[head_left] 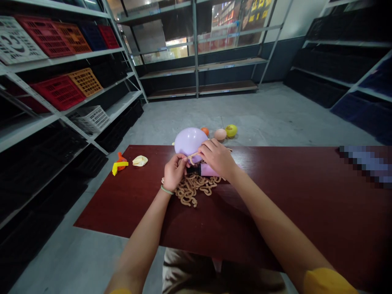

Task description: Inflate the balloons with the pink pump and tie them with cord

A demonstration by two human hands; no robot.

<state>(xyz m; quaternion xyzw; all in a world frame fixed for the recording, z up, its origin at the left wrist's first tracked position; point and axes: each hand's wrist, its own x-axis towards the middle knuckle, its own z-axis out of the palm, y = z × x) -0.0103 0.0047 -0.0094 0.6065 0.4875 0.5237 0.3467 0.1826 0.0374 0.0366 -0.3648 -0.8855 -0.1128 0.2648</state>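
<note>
A blown-up lilac balloon (188, 141) sits at the far edge of the dark red table (275, 204). My left hand (174, 171) is closed, pinching a tan string (192, 156) at the balloon's neck. My right hand (217, 157) is closed over the same string beside the balloon. Under my hands lie a pink and black pump-like object (206, 170) and a loose heap of tan cord (191, 191). A green band circles my left wrist.
Limp orange and yellow balloons (119, 164) and a pale one (140, 161) lie at the table's far left. On the floor beyond rest orange (205, 131), peach (219, 134) and yellow (231, 130) balloons. Shelves with coloured crates (58, 92) line the left; a blurred patch is at right.
</note>
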